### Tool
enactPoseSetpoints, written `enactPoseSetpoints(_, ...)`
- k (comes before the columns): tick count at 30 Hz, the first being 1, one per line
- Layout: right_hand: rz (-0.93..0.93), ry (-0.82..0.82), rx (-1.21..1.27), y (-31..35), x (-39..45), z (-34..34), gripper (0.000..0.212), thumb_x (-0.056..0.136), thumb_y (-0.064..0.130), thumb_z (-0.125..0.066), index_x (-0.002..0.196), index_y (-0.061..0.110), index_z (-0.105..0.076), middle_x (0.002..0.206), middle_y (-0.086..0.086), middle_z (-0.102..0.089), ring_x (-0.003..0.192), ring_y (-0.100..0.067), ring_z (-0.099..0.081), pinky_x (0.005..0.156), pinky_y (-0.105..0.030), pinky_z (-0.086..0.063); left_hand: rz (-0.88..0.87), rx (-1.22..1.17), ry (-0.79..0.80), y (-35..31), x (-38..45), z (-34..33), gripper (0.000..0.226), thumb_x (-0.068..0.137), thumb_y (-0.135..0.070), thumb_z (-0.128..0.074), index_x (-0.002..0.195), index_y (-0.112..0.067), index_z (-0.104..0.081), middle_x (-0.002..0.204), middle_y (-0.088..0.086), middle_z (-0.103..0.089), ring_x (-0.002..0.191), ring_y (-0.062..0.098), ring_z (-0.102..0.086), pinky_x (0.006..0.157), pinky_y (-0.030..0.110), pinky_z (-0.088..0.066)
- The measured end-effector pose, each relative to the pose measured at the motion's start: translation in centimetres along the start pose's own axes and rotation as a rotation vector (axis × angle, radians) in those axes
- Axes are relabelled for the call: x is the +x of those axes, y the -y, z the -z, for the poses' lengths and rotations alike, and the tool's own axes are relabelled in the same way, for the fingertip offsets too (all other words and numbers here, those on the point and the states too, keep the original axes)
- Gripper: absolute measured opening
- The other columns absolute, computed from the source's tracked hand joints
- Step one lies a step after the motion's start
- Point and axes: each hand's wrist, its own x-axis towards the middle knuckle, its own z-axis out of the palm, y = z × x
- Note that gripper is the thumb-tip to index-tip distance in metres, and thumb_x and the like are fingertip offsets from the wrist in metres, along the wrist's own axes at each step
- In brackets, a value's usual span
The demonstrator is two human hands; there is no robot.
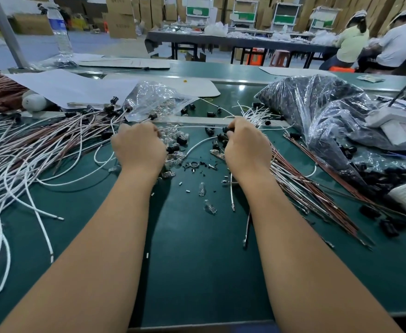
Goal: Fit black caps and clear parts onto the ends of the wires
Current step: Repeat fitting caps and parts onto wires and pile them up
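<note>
On the green table (197,248) | my left hand (138,146) curls on a white wire (190,127) | my right hand (246,146) pinches a black cap (226,130) at its end.

The fingertips of the left hand (138,146) and right hand (246,145) curled away behind the knuckles, so what each pinched could not be made out. The wire bundle (16,150) ran off the left edge. The contents of the dark plastic bag (317,109) were a blur, and the white device (399,126) was cut at the right edge.
</note>
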Motion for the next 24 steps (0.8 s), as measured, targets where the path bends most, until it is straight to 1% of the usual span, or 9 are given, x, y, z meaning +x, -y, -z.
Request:
enactPoseSetpoints(2,0.026,0.026,0.051,0.3,-0.1,0.0,0.009,0.095,0.006,-0.052,0.101,0.008,-0.059,0.092,-0.004,-0.063,0.077,-0.019,-0.052,0.066,-0.028,-0.033,-0.070,-0.028,-0.002,-0.6,-0.2,0.0,0.035,0.088,-0.009,-0.047,0.119,-0.014,-0.062,0.111,0.010,-0.065,0.112,0.032,-0.047,0.089,0.041,-0.033)
enactPoseSetpoints(4,0.064,0.064,0.146,0.8,-0.2,-0.1,0.010,0.096,0.010,-0.051,0.103,0.008,-0.059,0.094,-0.004,-0.063,0.081,-0.020,-0.055,0.067,-0.029,-0.036,-0.242,-0.149,-0.026,-1.6,-0.6,-0.1,0.040,0.089,-0.012,-0.050,0.128,-0.019,-0.057,0.125,0.004,-0.060,0.121,0.026,-0.044,0.098,0.040,-0.029)
enactPoseSetpoints(6,0.098,0.103,0.250,1.3,-0.3,-0.2,0.011,0.097,0.012,-0.051,0.104,0.008,-0.059,0.095,-0.005,-0.063,0.083,-0.021,-0.055,0.068,-0.030,-0.037,-0.422,-0.255,-0.037,-2.7,-0.9,-0.1,0.035,0.092,-0.013,-0.051,0.124,-0.018,-0.061,0.124,0.003,-0.062,0.121,0.027,-0.047,0.102,0.038,-0.028)
enactPoseSetpoints(8,0.126,0.133,0.309,1.7,-0.4,-0.2,0.011,0.096,0.012,-0.052,0.103,0.008,-0.060,0.095,-0.005,-0.063,0.083,-0.020,-0.054,0.068,-0.030,-0.038,-0.495,-0.302,-0.007,-3.1,-1.0,-0.4,0.026,0.093,-0.010,-0.051,0.114,-0.011,-0.067,0.113,0.008,-0.067,0.110,0.031,-0.053,0.097,0.038,-0.035)
enactPoseSetpoints(11,0.129,0.158,0.306,1.8,-0.6,-0.5,0.010,0.095,0.011,-0.053,0.102,0.008,-0.060,0.096,-0.006,-0.065,0.084,-0.020,-0.056,0.072,-0.032,-0.043,-0.383,-0.374,0.069,-2.9,-0.8,-0.6,0.024,0.095,-0.006,-0.048,0.107,-0.004,-0.069,0.105,0.014,-0.067,0.099,0.031,-0.058,0.087,0.037,-0.043)
enactPoseSetpoints(14,0.097,0.168,0.281,1.5,-0.4,-0.8,0.010,0.096,0.009,-0.053,0.102,0.007,-0.060,0.096,-0.006,-0.065,0.083,-0.020,-0.057,0.072,-0.031,-0.044,-0.239,-0.412,0.100,-2.5,-0.7,-0.8,0.025,0.094,-0.004,-0.046,0.104,-0.006,-0.069,0.101,0.013,-0.069,0.091,0.029,-0.061,0.080,0.037,-0.048)
enactPoseSetpoints(16,0.098,0.176,0.301,1.4,-0.4,-0.8,0.011,0.095,0.010,-0.054,0.104,0.007,-0.060,0.097,-0.007,-0.066,0.084,-0.020,-0.056,0.072,-0.030,-0.041,-0.231,-0.505,0.123,-2.6,-0.8,-0.6,0.022,0.093,-0.004,-0.050,0.103,-0.006,-0.069,0.096,0.010,-0.070,0.086,0.025,-0.062,0.080,0.033,-0.050)
enactPoseSetpoints(21,0.117,0.166,0.396,1.6,-0.5,-0.8,0.015,0.091,0.012,-0.061,0.106,0.010,-0.064,0.095,-0.004,-0.068,0.089,-0.018,-0.062,0.079,-0.028,-0.047,-0.193,-0.735,0.189,-3.0,-1.1,-0.3,0.012,0.089,-0.004,-0.062,0.095,-0.007,-0.072,0.083,0.004,-0.069,0.072,0.009,-0.061,0.072,0.019,-0.049)
enactPoseSetpoints(24,0.053,0.132,0.435,1.4,-0.5,-0.6,0.017,0.088,0.012,-0.065,0.106,0.013,-0.064,0.087,0.003,-0.065,0.084,-0.014,-0.063,0.080,-0.029,-0.051,-0.136,-0.760,0.196,-2.6,-0.8,-0.3,0.010,0.090,-0.006,-0.062,0.093,-0.007,-0.071,0.081,0.008,-0.070,0.072,0.015,-0.064,0.073,0.026,-0.053)
